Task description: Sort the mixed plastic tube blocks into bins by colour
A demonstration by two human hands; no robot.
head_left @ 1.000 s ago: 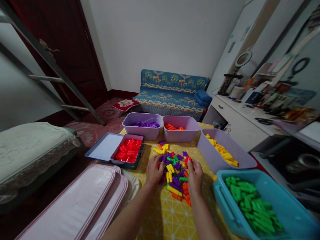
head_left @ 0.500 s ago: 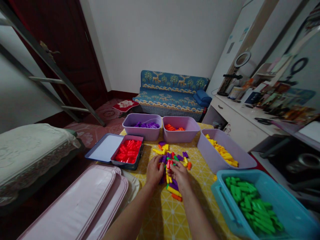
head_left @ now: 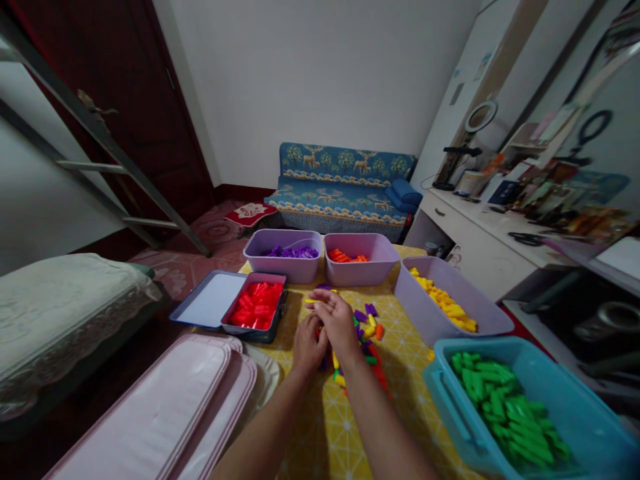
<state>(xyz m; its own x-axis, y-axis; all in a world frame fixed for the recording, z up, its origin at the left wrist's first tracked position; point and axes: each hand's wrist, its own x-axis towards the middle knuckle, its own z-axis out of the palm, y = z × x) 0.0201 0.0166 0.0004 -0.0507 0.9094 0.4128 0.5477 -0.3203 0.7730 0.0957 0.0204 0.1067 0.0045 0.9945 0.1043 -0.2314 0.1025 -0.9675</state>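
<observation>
My left hand (head_left: 307, 343) rests on the left side of a pile of mixed plastic blocks (head_left: 371, 320), its fingers curled down. Whatever it may hold is hidden. Reaching over beside it, my right hand (head_left: 337, 323) has bent fingers pointing left. Its grip is hidden from above, so I cannot make out what is in it. A yellow block (head_left: 311, 301) shows by the right fingertips. Left of both hands is an open case (head_left: 271, 331) of red blocks (head_left: 257, 305). Purple, orange and yellow blocks lie right of my right hand.
Lilac bins hold purple (head_left: 293, 252), orange (head_left: 349, 256) and yellow blocks (head_left: 445, 301). A teal bin (head_left: 450, 400) of green blocks stands at the right. Pale pink lids (head_left: 150, 407) lie at front left. A patterned sofa (head_left: 345, 180) is beyond the table.
My right hand has moved left and farther away, across the pile and close over my left hand. The red block seen in its fingers is now out of sight. My left hand has shifted slightly.
</observation>
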